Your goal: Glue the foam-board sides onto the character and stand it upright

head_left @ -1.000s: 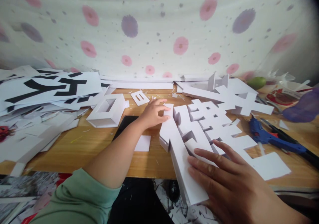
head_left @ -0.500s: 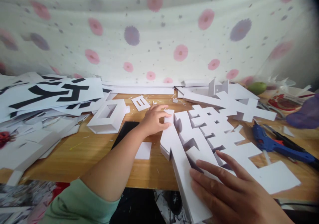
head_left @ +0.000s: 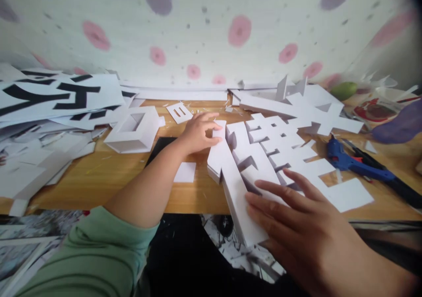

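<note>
— Any writing to read?
— Bold black strokes on the printed sheets (head_left: 59, 95), nothing legible.
— And the hands?
— The left hand (head_left: 197, 133) pinches the far end of the white foam character (head_left: 263, 156) on the wooden table (head_left: 108, 178); the right hand (head_left: 296, 226) lies spread flat on its near end — by the blue glue gun (head_left: 352, 165).

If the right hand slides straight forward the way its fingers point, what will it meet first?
The right hand lies flat on the white foam letter, fingers pointing up and left. Going straight on, it would probably first meet the letter's raised cut-out ridges, and then, further along, the left hand.
</note>
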Available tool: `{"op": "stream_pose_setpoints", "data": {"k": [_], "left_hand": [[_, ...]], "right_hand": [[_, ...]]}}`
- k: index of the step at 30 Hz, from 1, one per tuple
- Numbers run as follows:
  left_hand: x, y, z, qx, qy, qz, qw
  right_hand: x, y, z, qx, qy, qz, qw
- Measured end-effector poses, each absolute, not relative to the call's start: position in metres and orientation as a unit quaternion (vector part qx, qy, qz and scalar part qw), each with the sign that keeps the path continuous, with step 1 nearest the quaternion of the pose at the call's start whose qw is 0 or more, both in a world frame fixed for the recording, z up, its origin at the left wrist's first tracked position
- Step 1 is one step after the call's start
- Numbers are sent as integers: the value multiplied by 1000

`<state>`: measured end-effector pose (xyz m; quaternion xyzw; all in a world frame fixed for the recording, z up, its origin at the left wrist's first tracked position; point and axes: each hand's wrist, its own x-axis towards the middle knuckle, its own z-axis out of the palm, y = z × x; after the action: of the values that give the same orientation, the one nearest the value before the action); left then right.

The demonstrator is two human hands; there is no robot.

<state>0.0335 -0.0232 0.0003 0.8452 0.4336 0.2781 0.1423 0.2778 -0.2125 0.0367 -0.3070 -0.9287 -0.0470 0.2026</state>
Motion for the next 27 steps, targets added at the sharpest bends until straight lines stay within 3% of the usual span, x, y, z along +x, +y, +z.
{"op": "stream_pose_setpoints", "data": {"k": [9, 15, 20, 27], "left_hand": [[36, -22, -1, 851, 417, 294, 125], [36, -24, 2, 856, 422, 284, 93], [36, -23, 2, 869, 405, 275, 72], [35, -21, 4, 864, 406, 280, 99]], "right_hand": [[282, -219, 44, -320, -922, 52, 212], [293, -213, 56, -321, -884, 156, 302], [297, -214, 54, -290, -882, 241, 283], [323, -240, 60, -213, -897, 257, 288]]}}
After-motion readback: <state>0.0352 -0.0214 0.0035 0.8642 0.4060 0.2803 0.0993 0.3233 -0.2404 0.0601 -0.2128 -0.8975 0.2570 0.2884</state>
